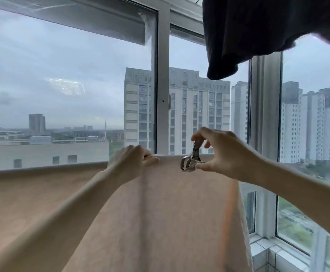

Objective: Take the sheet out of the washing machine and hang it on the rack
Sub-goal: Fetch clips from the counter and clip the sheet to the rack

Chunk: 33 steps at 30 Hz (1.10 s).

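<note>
Windows (62, 75) behind; dark cloth (248, 32) overhangs sheet (160, 213).

High-rise flat balcony: glazed windows (163, 75), hanging laundry (258, 32).

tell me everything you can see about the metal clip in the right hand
The metal clip is a shiny silver clothes clamp with two curved arms and a rounded loop at its lower left end. The right hand pinches it: fingertips on the upper arm, thumb under the lower one. It sits tilted at the top edge of the beige sheet, just right of the left hand. Whether its jaws already bite the sheet is unclear.
</note>
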Tool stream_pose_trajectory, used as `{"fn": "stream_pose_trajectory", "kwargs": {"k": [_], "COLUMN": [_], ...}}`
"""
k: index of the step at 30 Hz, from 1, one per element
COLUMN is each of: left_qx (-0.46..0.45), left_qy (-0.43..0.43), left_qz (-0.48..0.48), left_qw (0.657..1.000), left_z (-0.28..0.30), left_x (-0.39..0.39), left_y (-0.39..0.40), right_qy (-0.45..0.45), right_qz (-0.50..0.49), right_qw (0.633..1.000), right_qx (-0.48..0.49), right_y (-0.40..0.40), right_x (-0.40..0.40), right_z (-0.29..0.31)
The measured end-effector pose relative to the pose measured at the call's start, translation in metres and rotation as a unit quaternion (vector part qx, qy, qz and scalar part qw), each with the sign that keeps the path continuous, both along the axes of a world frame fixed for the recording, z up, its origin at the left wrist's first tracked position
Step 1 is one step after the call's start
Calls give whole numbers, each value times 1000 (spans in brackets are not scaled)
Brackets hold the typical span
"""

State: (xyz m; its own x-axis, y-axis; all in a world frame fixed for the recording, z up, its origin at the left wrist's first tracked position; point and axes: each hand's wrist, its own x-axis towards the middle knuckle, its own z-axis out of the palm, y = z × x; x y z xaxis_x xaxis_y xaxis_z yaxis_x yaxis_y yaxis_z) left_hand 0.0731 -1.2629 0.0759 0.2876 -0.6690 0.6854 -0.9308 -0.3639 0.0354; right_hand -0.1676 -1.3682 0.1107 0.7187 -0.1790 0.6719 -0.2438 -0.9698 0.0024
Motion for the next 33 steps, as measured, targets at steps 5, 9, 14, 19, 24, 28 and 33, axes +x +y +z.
{"fn": "stream_pose_trajectory", "kwargs": {"k": [5, 9, 14, 19, 24, 28, 33], "left_qx": [24, 54, 53, 44, 37, 42, 41], "left_qy": [21, -15, -23, -38, -44, -30, -44], "left_qz": [30, 54, 65, 79, 91, 92, 92], "left_qw": [999, 997, 996, 995, 994, 994, 994], "left_z": [5, 6, 5, 2, 1, 2, 1], "left_x": [-13, -23, -20, -11, -7, -6, -5], "left_y": [-16, -34, -43, -39, -32, -30, -35], "right_qy": [6, -1, 5, 11, 13, 4, 22], "right_qz": [20, 37, 46, 29, 23, 25, 46], "right_qw": [1000, 999, 999, 997, 995, 996, 995], "right_qx": [6, 1, -3, -65, -97, -87, -83], "right_y": [-42, -59, -65, -63, -57, -62, -69], "right_x": [-8, -3, 10, 26, 37, 42, 54], "right_z": [11, 19, 26, 30, 35, 40, 38]}}
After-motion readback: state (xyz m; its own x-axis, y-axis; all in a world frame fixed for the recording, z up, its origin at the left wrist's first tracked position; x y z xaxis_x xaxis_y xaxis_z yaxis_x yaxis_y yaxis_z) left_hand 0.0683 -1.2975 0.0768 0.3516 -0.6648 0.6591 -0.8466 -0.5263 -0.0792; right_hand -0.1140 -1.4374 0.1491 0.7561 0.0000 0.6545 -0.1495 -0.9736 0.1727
